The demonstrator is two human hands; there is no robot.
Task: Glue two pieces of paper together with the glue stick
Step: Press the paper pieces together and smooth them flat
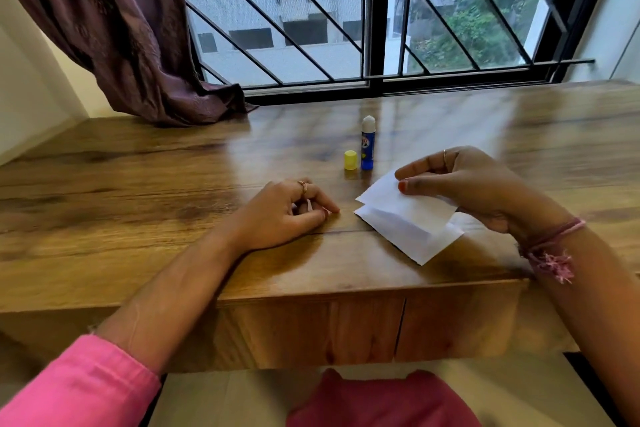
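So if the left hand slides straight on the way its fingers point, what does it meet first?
Probably the lower paper on the desk: the left hand points right toward its near-left corner, with bare wood between.

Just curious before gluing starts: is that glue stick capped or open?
Open. The glue stick stands upright with its white tip bare, and its yellow cap stands apart on the table beside it.

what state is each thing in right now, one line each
glue stick: upright on the table, uncapped, white tip exposed
yellow cap: off, standing beside the stick
upper paper: pinched by the right hand, lifted at one edge
lower paper: flat on the table
left hand: resting on the table, holding nothing
curtain: drawn aside
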